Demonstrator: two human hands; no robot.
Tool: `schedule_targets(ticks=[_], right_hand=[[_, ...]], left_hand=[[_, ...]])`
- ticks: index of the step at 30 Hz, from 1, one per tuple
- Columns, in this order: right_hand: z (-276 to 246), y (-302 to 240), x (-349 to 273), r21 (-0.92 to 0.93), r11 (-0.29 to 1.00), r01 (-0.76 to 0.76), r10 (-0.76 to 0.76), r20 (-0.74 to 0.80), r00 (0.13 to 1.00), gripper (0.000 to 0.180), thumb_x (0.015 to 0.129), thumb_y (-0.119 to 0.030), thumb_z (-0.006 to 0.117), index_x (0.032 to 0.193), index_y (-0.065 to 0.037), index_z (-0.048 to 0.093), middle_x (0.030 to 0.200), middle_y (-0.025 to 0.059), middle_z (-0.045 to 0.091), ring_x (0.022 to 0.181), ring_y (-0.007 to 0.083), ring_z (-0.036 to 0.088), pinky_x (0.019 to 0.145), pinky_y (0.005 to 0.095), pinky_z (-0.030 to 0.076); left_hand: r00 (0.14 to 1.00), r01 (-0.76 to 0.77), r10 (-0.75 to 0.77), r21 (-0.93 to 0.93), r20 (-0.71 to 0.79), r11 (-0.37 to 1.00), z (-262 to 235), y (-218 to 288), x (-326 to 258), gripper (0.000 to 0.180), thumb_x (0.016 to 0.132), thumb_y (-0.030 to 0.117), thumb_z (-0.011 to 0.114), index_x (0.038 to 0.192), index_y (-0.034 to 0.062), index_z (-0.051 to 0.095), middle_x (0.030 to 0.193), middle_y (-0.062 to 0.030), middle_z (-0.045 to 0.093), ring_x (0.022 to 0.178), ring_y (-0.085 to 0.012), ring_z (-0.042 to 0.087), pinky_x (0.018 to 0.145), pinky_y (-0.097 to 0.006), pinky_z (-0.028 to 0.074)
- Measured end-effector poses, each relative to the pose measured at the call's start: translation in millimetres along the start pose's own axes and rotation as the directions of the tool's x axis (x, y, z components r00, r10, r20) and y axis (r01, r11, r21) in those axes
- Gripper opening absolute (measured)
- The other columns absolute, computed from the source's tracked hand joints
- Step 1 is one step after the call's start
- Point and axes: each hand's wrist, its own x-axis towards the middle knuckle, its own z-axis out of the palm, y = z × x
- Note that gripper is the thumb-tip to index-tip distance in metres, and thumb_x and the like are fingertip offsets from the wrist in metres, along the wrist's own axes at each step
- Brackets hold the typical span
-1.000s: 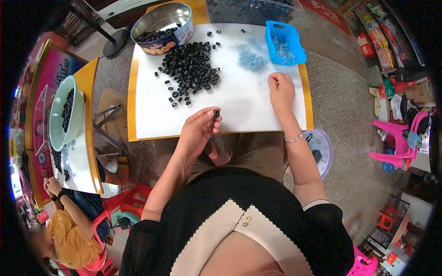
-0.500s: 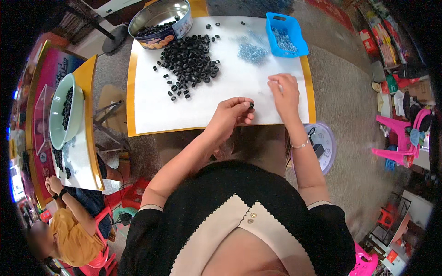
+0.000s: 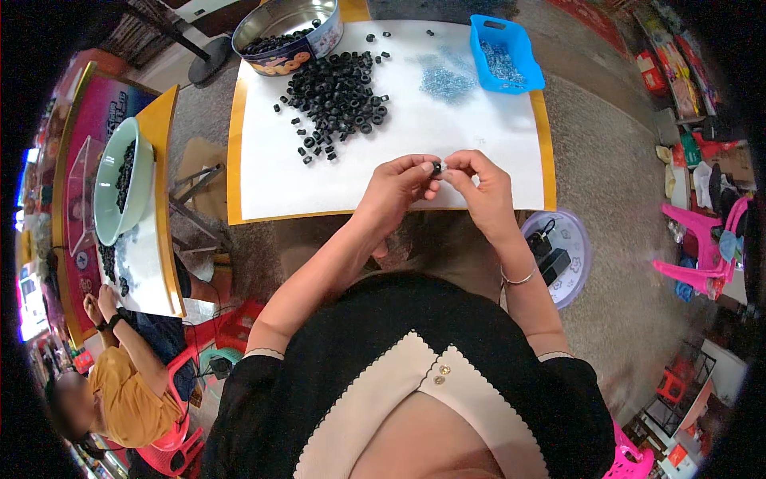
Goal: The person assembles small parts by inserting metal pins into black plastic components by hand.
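- Black piece (image 3: 437, 168): small, its full shape hidden by fingertips, it is held above the near edge of the white sheet (image 3: 311, 184), between the two hands.
- Left hand (image 3: 396, 188): thumb and forefinger are closed on the black piece, pinching it at their tips.
- Right hand (image 3: 485, 188): thumb and forefinger are at the piece's right side, tips near together; whether they grip a clear bit there I cannot tell, the spot being too small.
- Black pile (image 3: 339, 100): many ring-like pieces lie heaped on the sheet, left of its middle, with strays around.
- Round metal tin (image 3: 329, 38): at the far left corner, with more black pieces inside; its wall carries a printed picture of biscuits and lettering too small to read surely.
- Blue basket (image 3: 535, 80): at the far right corner, clear bits inside; a clear heap (image 3: 447, 84) lies just left of it on the sheet.
- Magenta panel (image 3: 96, 92): beside the left-hand table, printed with pale characters bent by the lens, near a green bowl (image 3: 104, 211) of black pieces.
- Co-worker (image 3: 132, 391): seated at that table, hands close together.
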Motion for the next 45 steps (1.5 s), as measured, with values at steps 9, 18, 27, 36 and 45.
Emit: schedule_targets(ticks=[9,18,27,36,45], right_hand=[[4,3,-10,0.025,0.993,-0.114,0.109,0.149,0.983,0.011,0.080,-0.005,0.063,0.085,-0.001,0.054,0.077,0.0030,0.056,0.072,0.0084,0.054,0.066,0.0240,0.045],[-18,4,10,-0.046,0.996,-0.074,0.076,0.044,0.996,0.016,0.079,-0.009,0.064,0.092,-0.003,0.057,0.077,0.0020,0.054,0.075,0.0114,0.052,0.071,0.0239,0.043],[-27,50,58,-0.635,0.739,0.225,-0.288,0.004,0.958,0.010,0.080,-0.009,0.060,0.088,-0.002,0.061,0.083,0.0122,0.057,0.078,0.0277,0.057,0.072,0.0357,0.046],[11,32,79,-0.750,0.549,0.369,-0.520,0.038,0.853,0.011,0.082,-0.010,0.059,0.090,-0.003,0.063,0.089,0.0108,0.057,0.083,0.0240,0.057,0.071,0.0327,0.047],[127,3,60,-0.321,0.686,0.653,-0.567,0.326,0.756,0.016,0.069,-0.001,0.065,0.084,-0.005,0.062,0.082,0.0075,0.055,0.081,0.0262,0.054,0.070,0.0359,0.046]], left_hand=[[0.992,0.020,-0.052,0.278,0.111,0.960,-15,3,-9,0.021,0.091,0.011,0.053,0.105,-0.0030,0.060,0.085,-0.0045,0.062,0.070,-0.0096,0.056,0.068,-0.022,0.048],[0.966,0.105,-0.086,-0.067,0.246,0.992,-28,-1,-15,0.025,0.092,0.013,0.053,0.111,-0.0022,0.056,0.089,-0.0073,0.062,0.071,-0.0104,0.059,0.069,-0.021,0.050],[0.972,0.107,-0.052,-0.231,0.230,0.967,-44,-6,-31,0.023,0.092,0.012,0.052,0.110,-0.0013,0.057,0.092,-0.0098,0.062,0.070,-0.0110,0.061,0.067,-0.022,0.054],[0.989,0.054,-0.012,-0.291,0.146,0.955,-70,1,-55,0.023,0.093,0.011,0.051,0.112,-0.0012,0.056,0.092,-0.0085,0.062,0.071,-0.0101,0.060,0.069,-0.023,0.052],[0.991,0.002,0.041,-0.324,0.126,0.946,-99,1,-84,0.025,0.093,0.011,0.049,0.114,-0.0019,0.054,0.092,-0.0079,0.061,0.073,-0.0110,0.059,0.069,-0.023,0.050]])
